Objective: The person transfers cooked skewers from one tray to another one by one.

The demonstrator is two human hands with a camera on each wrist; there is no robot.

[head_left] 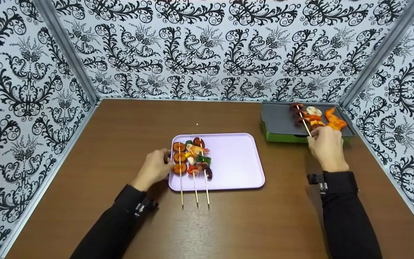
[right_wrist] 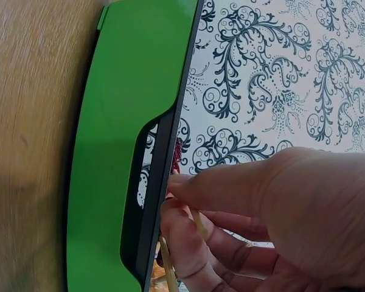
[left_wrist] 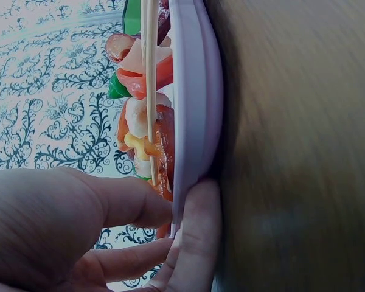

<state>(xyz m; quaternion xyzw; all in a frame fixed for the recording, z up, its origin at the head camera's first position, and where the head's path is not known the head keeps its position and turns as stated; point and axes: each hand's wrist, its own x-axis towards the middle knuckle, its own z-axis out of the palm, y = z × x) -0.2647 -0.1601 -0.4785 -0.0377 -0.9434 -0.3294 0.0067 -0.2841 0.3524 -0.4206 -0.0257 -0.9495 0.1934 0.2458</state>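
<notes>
My left hand [head_left: 156, 166] pinches the left rim of a pale lilac tray [head_left: 235, 163]; the left wrist view shows the thumb over the edge and fingers outside. Three skewers lie on the tray's left part: one with round orange-brown slices [head_left: 179, 157], a mixed one with a shrimp-like piece [head_left: 192, 160], and one with green and dark pieces [head_left: 203, 159]. Their sticks stick out past the front edge. At the far right, my right hand [head_left: 326, 148] pinches the stick of a skewer with dark red pieces [head_left: 296, 114] above a grey-topped green grill [head_left: 279, 120].
More food lies on the grill's right side: a pale slice [head_left: 314, 111] and an orange wing-like piece [head_left: 334, 119]. Patterned walls [head_left: 207, 54] enclose the wooden table [head_left: 135, 118] at the back and sides. Between tray and grill runs a narrow strip of table.
</notes>
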